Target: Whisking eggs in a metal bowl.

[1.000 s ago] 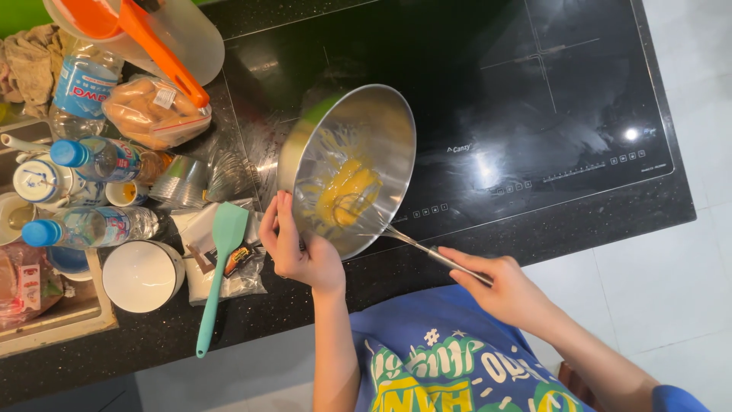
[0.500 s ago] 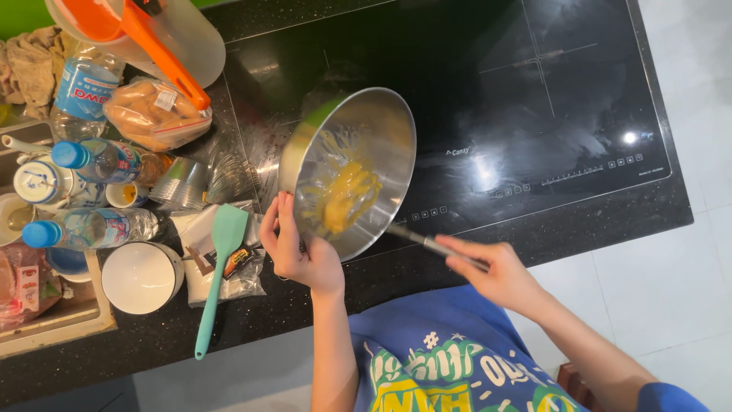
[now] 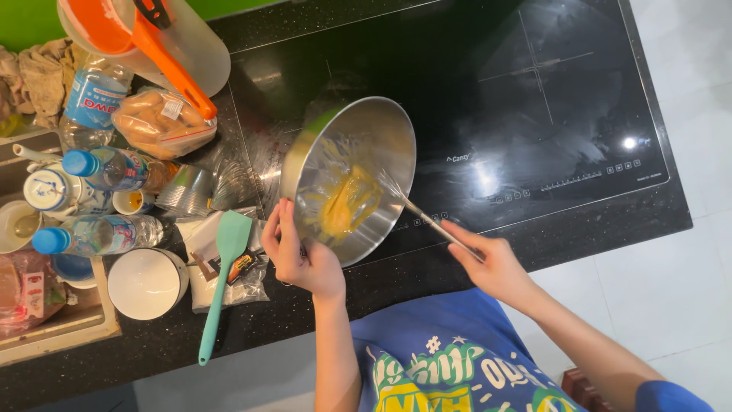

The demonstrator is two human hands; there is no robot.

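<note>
You are looking down at a black speckled counter [image 3: 579, 236] with a glossy black cooktop [image 3: 534, 99] set into it. Sitting directly on the counter at the left are a teal spatula [image 3: 221, 282], a white bowl [image 3: 145, 284], two water bottles with blue caps [image 3: 99, 233], a bag of buns [image 3: 162, 122] and a clear jug [image 3: 183, 46].
</note>
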